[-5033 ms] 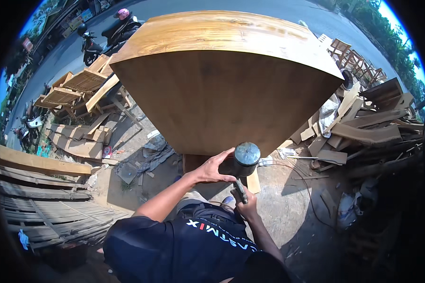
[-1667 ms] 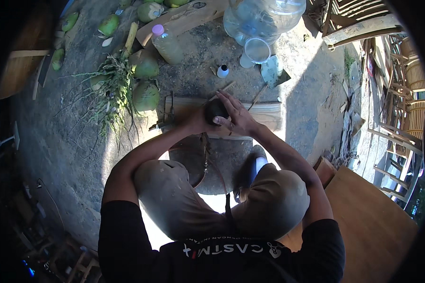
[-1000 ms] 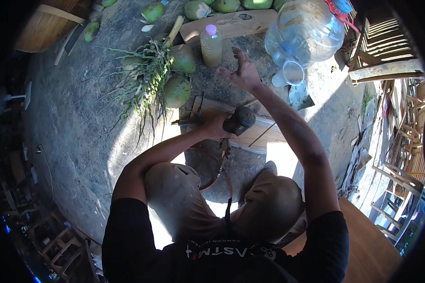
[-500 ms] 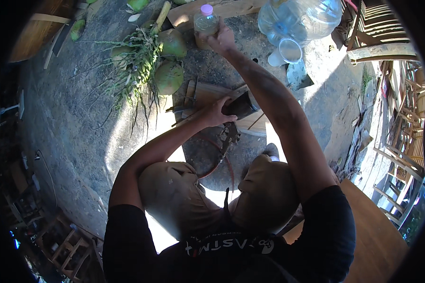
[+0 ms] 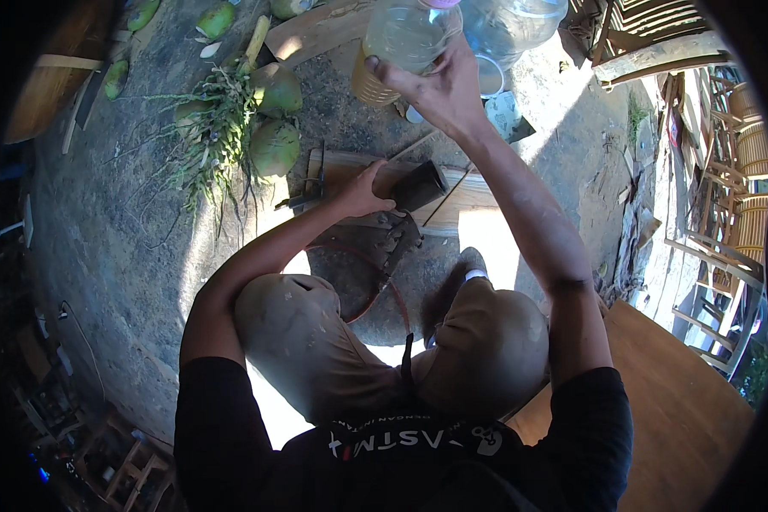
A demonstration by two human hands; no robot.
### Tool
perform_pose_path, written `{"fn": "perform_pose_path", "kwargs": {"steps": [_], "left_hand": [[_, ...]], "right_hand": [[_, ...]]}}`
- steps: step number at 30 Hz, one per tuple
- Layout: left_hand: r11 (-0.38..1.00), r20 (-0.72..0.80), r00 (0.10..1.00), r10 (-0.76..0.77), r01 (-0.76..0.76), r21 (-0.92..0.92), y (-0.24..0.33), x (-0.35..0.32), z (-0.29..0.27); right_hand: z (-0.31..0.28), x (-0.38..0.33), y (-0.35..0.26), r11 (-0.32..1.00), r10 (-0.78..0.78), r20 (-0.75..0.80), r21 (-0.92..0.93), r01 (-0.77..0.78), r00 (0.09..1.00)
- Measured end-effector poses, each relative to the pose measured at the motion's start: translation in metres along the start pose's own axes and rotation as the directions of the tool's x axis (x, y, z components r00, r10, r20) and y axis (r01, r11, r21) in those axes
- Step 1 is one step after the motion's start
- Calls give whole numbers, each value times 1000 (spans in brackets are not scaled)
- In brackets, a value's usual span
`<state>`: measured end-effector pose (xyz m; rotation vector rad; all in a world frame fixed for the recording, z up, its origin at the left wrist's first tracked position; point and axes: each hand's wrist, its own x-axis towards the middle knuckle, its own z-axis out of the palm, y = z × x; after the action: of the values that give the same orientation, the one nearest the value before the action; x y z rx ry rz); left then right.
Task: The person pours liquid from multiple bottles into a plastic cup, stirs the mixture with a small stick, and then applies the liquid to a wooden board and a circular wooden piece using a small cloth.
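My right hand (image 5: 442, 90) is raised at the top centre, closed round a clear plastic bottle (image 5: 405, 47) with a pink cap, partly filled with yellowish liquid. The bottle is tilted slightly, and its cap reaches the upper edge. Lower and to the left, my left hand (image 5: 360, 193) has its thumb and fingers round the left end of a dark cylinder (image 5: 419, 186). This cylinder lies slanted above a wooden board (image 5: 462, 205). Just below the left hand is a dark, rough-edged piece (image 5: 398, 239), whose kind I cannot make out.
Green coconuts (image 5: 275, 147) and a stripped fruit stalk (image 5: 218, 141) lie on the concrete floor (image 5: 136, 256) at left. Large clear plastic jugs (image 5: 508, 26) and a white-rimmed cup (image 5: 490, 77) stand behind my right hand. A reddish hose (image 5: 375, 299) curls between my legs. Wooden furniture (image 5: 657, 64) lines the right.
My right hand has lifted the bottle off the floor and brought it nearer. My left hand and the dark cylinder have shifted slightly left. The view has moved a little.
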<state>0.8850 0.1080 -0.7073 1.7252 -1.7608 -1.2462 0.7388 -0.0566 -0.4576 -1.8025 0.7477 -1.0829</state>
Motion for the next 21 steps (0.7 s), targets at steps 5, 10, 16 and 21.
{"fn": "perform_pose_path", "kwargs": {"steps": [5,10,16,21], "left_hand": [[998,143,988,-57,52,39,-7,12,2],[998,189,981,-41,32,52,2,22,-3],[993,237,970,-62,37,108,25,33,-32],[939,327,940,-101,-18,343,97,62,-5]], "right_hand": [[-67,-43,-51,998,67,-108,-1,-68,992],[-134,-103,-50,977,165,-270,-84,-194,949],[-177,-158,-21,968,199,-382,-66,-241,903],[-207,-194,19,920,338,-413,-44,-389,846]]}}
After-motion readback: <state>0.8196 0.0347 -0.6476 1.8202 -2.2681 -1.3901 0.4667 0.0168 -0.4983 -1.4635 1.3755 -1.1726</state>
